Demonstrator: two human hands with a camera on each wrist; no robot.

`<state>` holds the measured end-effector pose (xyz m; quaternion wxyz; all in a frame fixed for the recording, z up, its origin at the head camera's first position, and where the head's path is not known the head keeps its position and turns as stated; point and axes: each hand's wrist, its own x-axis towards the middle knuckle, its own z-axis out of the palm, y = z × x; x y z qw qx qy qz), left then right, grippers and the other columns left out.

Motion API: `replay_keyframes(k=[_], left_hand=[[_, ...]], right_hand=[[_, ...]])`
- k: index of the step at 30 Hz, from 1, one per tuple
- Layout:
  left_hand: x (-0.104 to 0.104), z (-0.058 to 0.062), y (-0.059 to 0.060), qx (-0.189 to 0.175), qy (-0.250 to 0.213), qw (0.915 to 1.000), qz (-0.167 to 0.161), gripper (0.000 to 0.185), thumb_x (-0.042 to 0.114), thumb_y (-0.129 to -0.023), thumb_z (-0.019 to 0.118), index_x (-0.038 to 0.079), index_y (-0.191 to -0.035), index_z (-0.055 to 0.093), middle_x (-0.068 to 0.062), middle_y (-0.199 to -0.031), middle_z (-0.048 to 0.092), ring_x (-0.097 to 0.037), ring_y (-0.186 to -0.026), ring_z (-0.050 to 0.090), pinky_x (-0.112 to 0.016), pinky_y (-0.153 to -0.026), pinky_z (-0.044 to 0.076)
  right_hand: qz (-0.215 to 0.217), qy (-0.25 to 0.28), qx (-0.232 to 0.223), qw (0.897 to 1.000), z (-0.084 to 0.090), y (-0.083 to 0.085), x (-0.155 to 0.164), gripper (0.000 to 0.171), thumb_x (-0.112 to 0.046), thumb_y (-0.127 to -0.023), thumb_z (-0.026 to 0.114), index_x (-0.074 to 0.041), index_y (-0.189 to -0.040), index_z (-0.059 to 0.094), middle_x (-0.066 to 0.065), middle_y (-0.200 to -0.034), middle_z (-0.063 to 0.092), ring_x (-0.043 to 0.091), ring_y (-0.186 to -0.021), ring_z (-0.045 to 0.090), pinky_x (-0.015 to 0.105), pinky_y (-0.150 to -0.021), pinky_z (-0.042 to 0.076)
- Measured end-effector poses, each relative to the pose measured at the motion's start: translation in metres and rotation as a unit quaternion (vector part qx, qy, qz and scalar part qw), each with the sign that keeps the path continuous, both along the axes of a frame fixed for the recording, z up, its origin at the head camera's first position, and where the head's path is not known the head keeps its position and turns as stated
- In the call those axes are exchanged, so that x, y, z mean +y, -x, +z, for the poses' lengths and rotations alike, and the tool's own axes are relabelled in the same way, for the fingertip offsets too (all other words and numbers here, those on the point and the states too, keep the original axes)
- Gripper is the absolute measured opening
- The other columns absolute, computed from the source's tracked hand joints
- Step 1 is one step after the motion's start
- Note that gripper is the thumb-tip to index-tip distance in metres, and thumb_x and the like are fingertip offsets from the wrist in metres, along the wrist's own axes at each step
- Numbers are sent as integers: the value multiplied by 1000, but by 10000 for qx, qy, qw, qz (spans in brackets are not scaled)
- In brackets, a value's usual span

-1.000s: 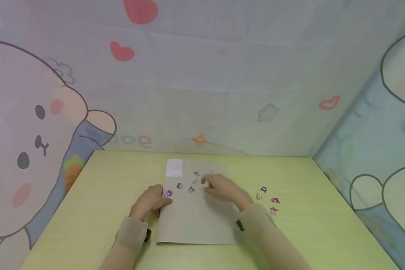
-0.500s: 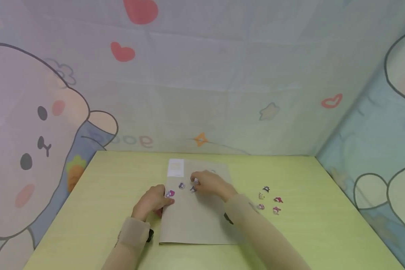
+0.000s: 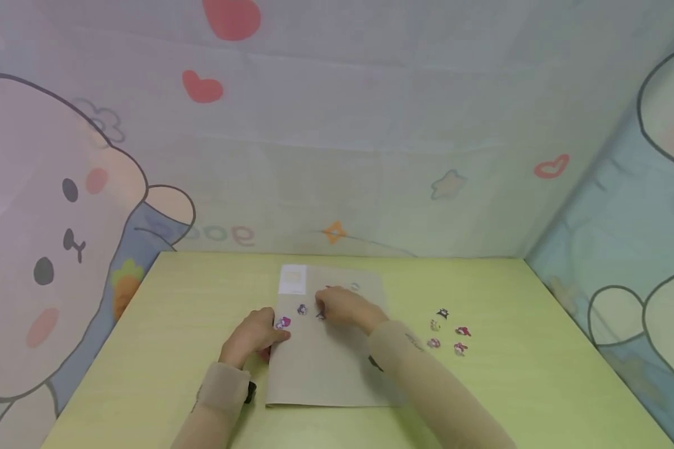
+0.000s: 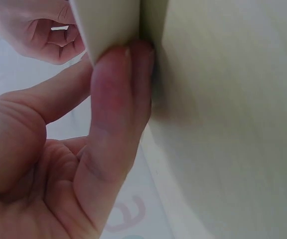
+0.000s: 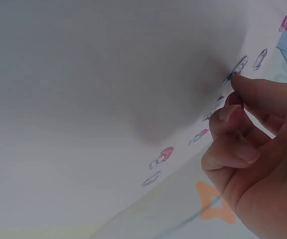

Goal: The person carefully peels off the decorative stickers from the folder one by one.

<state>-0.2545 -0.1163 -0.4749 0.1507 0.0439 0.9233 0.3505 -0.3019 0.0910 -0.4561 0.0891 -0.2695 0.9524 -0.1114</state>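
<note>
My left hand point(image 3: 249, 333) holds the left edge of a greyish-beige folder point(image 3: 317, 377), thumb on top and fingers beneath. In the left wrist view its fingers point(image 4: 112, 94) are behind a raised, thin pale cover. My right hand point(image 3: 345, 305) is over the folder's upper middle. In the right wrist view the thumb tip meets a dark cartoon sticker point(image 5: 240, 64), while the other fingers are curled and nothing shows between them. Beside that lie several small stickers, including a purple one point(image 3: 302, 309), a pink one point(image 3: 283, 323) and a pale one point(image 3: 355, 286).
Several loose cartoon stickers lie on the yellow-green table point(image 3: 500, 386) to the folder's right, among them a dark one point(image 3: 442, 313) and a pink-red one point(image 3: 463, 332). A white label point(image 3: 293, 279) marks the folder's upper left corner. A printed cloth point(image 3: 371, 143) hangs behind the table.
My right hand has moved left across the folder, from beside the stickers to over them, now partly covering some. My left hand keeps its hold on the folder's edge.
</note>
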Motion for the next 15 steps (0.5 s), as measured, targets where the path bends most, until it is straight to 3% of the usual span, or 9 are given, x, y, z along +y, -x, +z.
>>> replay_keyframes(k=[10, 15], left_hand=[[-1, 0, -1, 32, -128, 9999, -11, 25, 17, -91, 70, -1, -92, 54, -11, -75, 61, -22, -50, 64, -32, -52, 51], [-1, 0, -2, 85, -71, 9999, 27, 25, 18, -91, 71, -2, -92, 55, -11, -76, 61, -21, -49, 64, -32, -53, 51]], right_hand=[[-70, -158, 123, 9998, -5, 1, -1, 6, -8, -97, 58, -11, -93, 57, -2, -82, 55, 18, -82, 56, 33, -80, 47], [90, -200, 211, 9995, -2, -1, -1, 9, -8, -100, 54, -9, -91, 55, 1, -83, 57, 27, -114, 59, 37, -99, 45]])
